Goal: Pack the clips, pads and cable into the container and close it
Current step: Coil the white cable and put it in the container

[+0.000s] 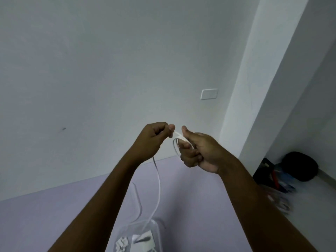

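Both hands are raised in front of the white wall. My right hand (pixel 197 151) grips a small coil of the white cable (pixel 159 190), with loops showing at its fingers. My left hand (pixel 154 138) pinches the cable just left of the coil. The loose length hangs down from my left hand to the clear plastic container (pixel 158 227) at the bottom centre. Inside the container lie small white clips (pixel 121 245) and white pads (pixel 143 240). The clear lid (pixel 137 200) stands open behind the container.
The container rests on a pale lilac table (pixel 54 215) against the wall. To the right, on a white ledge, lie a black round object (pixel 300 165), a dark case and several blurred tools (pixel 280 186). A wall plate (pixel 209 94) sits above my hands.
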Tool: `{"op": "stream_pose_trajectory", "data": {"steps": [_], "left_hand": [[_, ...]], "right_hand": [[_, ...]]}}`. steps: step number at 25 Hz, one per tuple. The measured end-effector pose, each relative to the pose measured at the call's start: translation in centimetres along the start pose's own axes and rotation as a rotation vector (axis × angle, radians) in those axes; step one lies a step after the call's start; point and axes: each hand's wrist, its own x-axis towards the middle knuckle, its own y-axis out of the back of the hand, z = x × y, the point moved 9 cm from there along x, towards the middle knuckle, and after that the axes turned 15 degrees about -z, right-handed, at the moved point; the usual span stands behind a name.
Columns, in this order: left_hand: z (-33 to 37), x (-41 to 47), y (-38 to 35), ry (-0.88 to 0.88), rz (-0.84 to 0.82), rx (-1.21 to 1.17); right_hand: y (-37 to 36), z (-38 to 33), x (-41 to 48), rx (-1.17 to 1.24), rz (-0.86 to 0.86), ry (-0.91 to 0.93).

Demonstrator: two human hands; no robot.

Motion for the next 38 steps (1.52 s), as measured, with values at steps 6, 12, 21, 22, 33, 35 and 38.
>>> {"op": "stream_pose_trajectory", "data": {"steps": [6,12,21,22,33,35,38], "left_hand": [[-1.4,-0.4,-4.2,0.093,-0.144,0.049],[0.4,-1.6,-4.0,0.084,-0.284,0.355],[1.4,-1.9,2.4,-0.018,-0.105,0.181],[1.1,-1.9,2.7,-0.02,-0.047,0.18],[-3.7,-3.0,-6.7,0.172,-0.316,0.308],[-2.9,-4.3,-7.7,0.189,-0.425,0.368],[0.1,-5.0,-8.4,0.124,-0.461,0.602]], "right_hand": [[0.8,-6.6,-1.2,0.552,0.085,0.725],[5.1,-3.2,-1.4,-0.666,0.583,0.299],[1.3,2.8,0.0,-0.709,0.179,-0.14],[1.0,2.8,-0.1,-0.571,0.15,-0.102],[2.5,-2.6,-2.5,0.576,0.173,0.824],[4.3,-2.5,-3.7,0.345,0.356,0.815],[3.9,-0.9,-3.6,-0.476,0.602,0.54]]}}
